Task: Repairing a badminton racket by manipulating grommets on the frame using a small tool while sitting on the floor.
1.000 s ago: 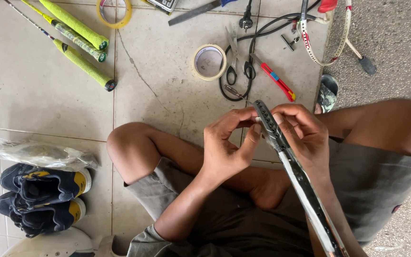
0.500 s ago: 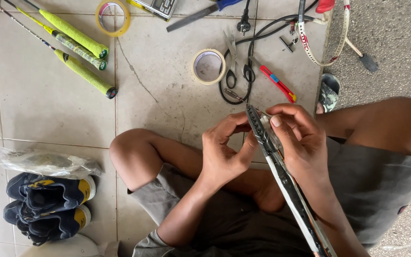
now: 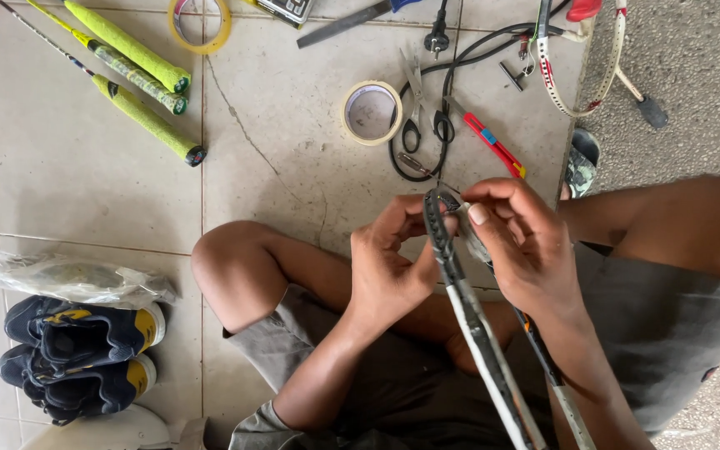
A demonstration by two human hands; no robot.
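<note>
The racket frame [image 3: 460,275] has tilted slightly upright since earlier. Left hand [image 3: 389,267] pinches it; right hand [image 3: 518,246] grips its top. Best keep both holds firm, fingers close together.

one view only, from the person's head, looking almost straight down. close in on the left hand [image 3: 389,267] and right hand [image 3: 522,246] at the middle, lap and bent knees filling the near edge. the tiled floor [image 3: 68,167] runs away to the far edge, its scattered tools in frame, the shoes [image 3: 77,354] near left.
</note>
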